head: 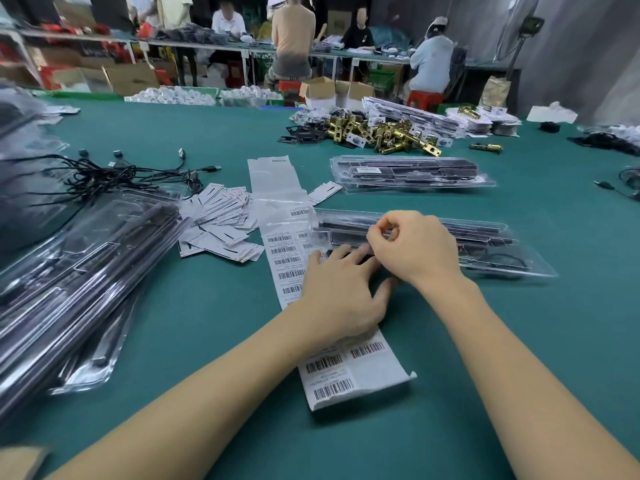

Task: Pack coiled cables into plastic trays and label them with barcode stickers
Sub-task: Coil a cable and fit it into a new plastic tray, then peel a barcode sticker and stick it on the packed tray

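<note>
Fingers of left hand (341,289) flat on barcode sheet (349,372); right hand (415,247) pinching sticker over packed tray (485,247); cards (221,223) left.

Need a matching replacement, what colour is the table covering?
Dark teal green table covering, seen best in the head view.

Two hands are in view: left hand (341,296) and right hand (414,245). One barcode sticker strip (349,370) lies on the one green table (207,341). Three groups of clear plastic trays: left stack (79,271), middle tray (485,244), far stack (412,174). Four seated or standing workers appear, possibly more.
</note>
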`<control>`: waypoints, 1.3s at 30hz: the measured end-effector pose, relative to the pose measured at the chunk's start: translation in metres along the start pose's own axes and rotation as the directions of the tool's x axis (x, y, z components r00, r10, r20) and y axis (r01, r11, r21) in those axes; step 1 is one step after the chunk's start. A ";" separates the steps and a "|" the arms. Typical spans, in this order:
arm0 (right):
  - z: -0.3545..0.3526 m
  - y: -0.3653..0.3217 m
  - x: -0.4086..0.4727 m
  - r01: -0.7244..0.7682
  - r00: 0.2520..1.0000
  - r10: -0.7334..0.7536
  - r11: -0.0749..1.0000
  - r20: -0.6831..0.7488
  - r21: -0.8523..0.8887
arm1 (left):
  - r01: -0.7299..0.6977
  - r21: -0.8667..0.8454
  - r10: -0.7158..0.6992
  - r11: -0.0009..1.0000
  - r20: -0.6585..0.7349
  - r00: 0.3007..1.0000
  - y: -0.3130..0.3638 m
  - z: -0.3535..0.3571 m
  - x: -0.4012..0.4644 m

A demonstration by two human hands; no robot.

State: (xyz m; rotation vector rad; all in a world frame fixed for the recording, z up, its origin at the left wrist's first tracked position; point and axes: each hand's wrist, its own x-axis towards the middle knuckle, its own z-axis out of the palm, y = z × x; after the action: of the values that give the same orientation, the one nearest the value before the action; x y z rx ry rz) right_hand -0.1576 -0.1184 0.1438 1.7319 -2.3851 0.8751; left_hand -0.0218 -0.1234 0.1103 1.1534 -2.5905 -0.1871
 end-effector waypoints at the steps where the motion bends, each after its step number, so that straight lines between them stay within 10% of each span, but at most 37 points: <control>1: 0.000 -0.003 0.005 -0.005 1.000 0.006 1.000 0.009 -0.006 | -0.005 0.024 0.005 1.000 -0.001 1.000 -0.002 0.000 0.002; 12: 0.034 -0.051 0.109 0.135 0.910 -0.126 0.991 0.395 0.007 | 0.034 0.105 -0.067 0.994 0.333 0.940 0.001 -0.039 0.043; 33: 0.073 -0.073 0.174 0.526 0.719 -0.248 0.805 0.649 -0.275 | 0.102 0.227 -0.099 0.969 -0.024 0.995 -0.007 -0.009 0.040; 39: 0.073 -0.070 0.174 0.500 0.799 -0.285 0.805 0.530 -0.321 | 0.068 0.167 -0.053 0.984 -0.092 0.994 -0.013 0.003 0.034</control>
State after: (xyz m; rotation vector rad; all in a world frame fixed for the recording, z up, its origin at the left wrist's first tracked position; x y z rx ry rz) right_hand -0.1384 -0.3165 0.1759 2.2781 -2.0450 -0.1688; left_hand -0.0350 -0.1575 0.1119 1.2692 -2.5360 0.0712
